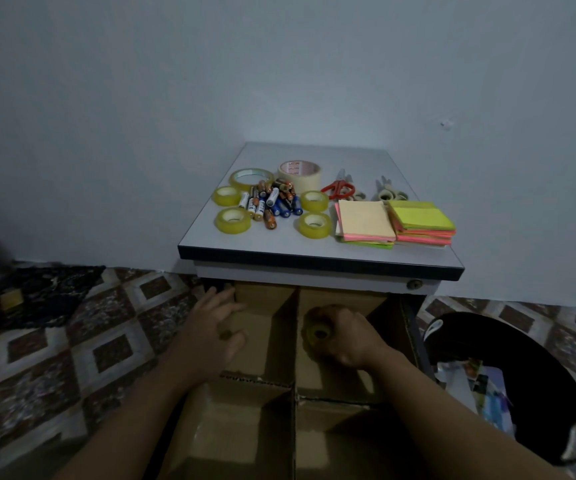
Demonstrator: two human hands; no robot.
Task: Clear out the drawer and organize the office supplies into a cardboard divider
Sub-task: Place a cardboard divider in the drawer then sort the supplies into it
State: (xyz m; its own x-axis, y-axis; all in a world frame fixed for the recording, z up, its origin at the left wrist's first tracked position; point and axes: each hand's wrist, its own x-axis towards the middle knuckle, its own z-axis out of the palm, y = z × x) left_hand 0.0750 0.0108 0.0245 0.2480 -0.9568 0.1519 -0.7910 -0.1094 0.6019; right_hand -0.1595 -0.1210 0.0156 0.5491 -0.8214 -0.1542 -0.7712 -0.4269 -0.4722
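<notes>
A cardboard divider (281, 393) with four compartments sits in the open drawer below the cabinet top (279, 242). My right hand (348, 341) grips a roll of tape (317, 332) in the far right compartment. My left hand (213, 323) rests with straight fingers on the divider's far left edge. On the cabinet top lie several yellow tape rolls (232, 220), a beige tape roll (299, 172), a pile of batteries (272, 202), red scissors (338, 188), pale scissors (388, 191) and two sticky-note stacks (366, 221), (423, 220).
The cabinet stands against a pale wall. A dark round bin (535, 386) with papers inside stands to the right of the drawer. Patterned floor covering (72, 341) and a dark cloth (37, 292) lie to the left.
</notes>
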